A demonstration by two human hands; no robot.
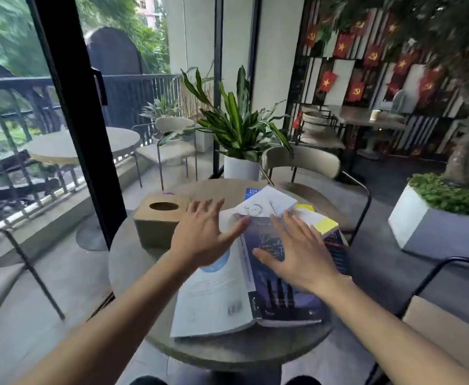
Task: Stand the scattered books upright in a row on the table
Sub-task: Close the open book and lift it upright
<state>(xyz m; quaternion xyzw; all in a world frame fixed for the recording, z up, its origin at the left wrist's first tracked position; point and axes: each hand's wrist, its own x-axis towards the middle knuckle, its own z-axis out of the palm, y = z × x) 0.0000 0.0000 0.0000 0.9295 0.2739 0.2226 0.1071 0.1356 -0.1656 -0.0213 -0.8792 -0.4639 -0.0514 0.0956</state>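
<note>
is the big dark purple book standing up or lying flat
Lying flat: the dark purple book shows its whole cover facing up, overlapping the white book.

I'm in a cafe: small round worktop (pixel 133 262) with tissue box (pixel 159 218), more round tables and matching chairs (pixel 302 162) beyond it, potted plant (pixel 239 134) behind, balcony railing (pixel 133 90) far left.

books: at least 5 in the heap, exact count unclear; white back-cover one (pixel 216 295), dark purple one (pixel 277 279), dark red-lettered one (pixel 339 254), yellow-tabbed one (pixel 315 219), blue-cornered one (pixel 251 191)
loose white sheets: about 2 (pixel 266 202)
tissue boxes: 1 (pixel 159 218)
hands: 2, left (pixel 205 234), right (pixel 297 254)
round tables: 3; nearest (pixel 133 262)
potted plants: 2 (pixel 239 126)
chairs: at least 4
</note>
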